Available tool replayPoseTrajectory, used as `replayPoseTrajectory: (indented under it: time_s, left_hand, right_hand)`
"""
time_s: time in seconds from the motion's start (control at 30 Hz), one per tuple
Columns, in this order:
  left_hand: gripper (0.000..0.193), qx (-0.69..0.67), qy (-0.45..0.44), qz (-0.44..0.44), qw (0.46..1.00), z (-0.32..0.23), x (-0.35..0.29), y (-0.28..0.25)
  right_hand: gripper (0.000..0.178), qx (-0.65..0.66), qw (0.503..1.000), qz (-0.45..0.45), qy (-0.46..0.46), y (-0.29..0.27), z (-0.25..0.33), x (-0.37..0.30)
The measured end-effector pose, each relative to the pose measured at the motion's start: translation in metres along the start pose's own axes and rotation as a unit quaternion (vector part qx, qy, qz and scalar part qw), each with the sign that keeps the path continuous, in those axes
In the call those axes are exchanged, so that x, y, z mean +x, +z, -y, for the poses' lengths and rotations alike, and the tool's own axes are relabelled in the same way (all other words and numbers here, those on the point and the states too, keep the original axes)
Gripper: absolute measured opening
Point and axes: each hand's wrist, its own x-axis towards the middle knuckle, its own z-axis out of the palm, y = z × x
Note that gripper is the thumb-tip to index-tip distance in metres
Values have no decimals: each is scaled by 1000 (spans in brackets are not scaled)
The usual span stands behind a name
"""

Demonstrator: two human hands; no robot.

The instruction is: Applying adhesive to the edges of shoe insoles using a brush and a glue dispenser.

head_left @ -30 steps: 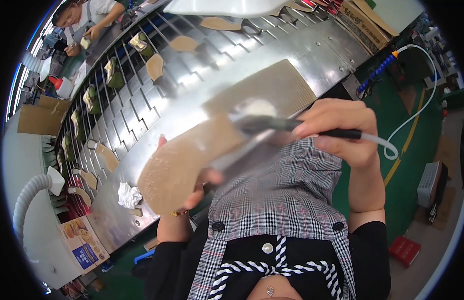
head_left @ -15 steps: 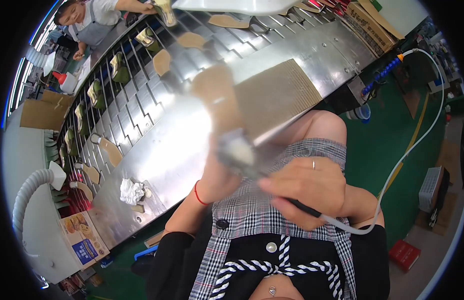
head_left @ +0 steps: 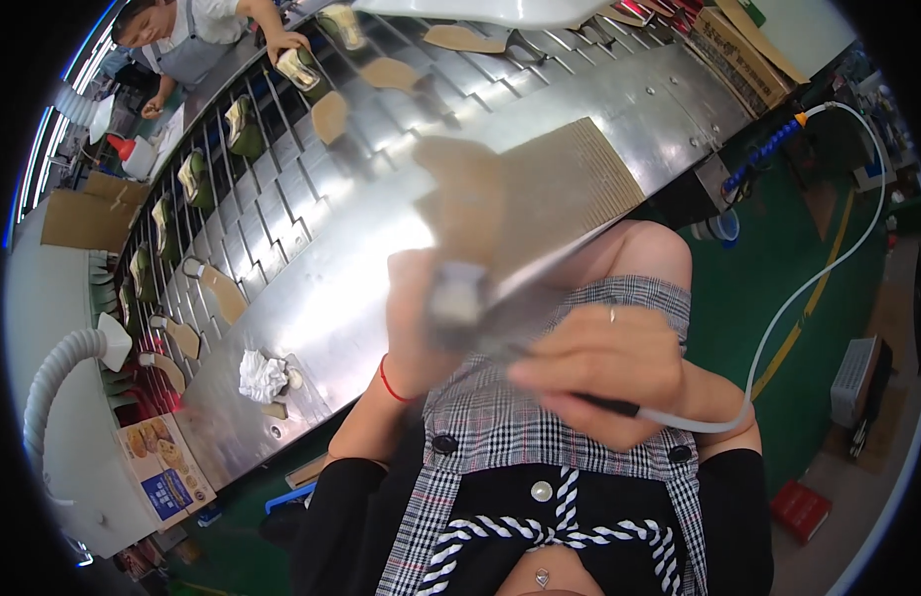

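Inside curled right hand, black handle

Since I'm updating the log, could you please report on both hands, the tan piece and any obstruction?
Left hand holding tan piece, blurred. Right hand holding black-handled tool, contact with piece unclear. Corrugated cardboard on metal table; no obstruction seen.

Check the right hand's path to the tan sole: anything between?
Only the brush in the right hand: its blurred head overlaps the near end of the tan sole in view. Contact is unclear; nothing else visible blocks.
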Motion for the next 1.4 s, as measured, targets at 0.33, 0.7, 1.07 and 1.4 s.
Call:
replayPoseTrajectory:
  time_s: [0.33,0.7,1.07,1.4]
  left_hand:
    - [32,-110,-145,35,983,-9,2,-18]
    - [31,-143,-106,95,979,10,-10,-33]
    - [53,-297,-128,86,942,23,-28,-51]
    - [34,-292,-151,26,944,31,-39,-58]
  right_hand:
    - [28,49,998,46,5,-10,3,5]
    - [28,-33,999,33,-21,-21,3,15]
    - [32,0,997,57,-58,-23,10,11]
    - [27,-49,997,-14,-52,-16,5,12]
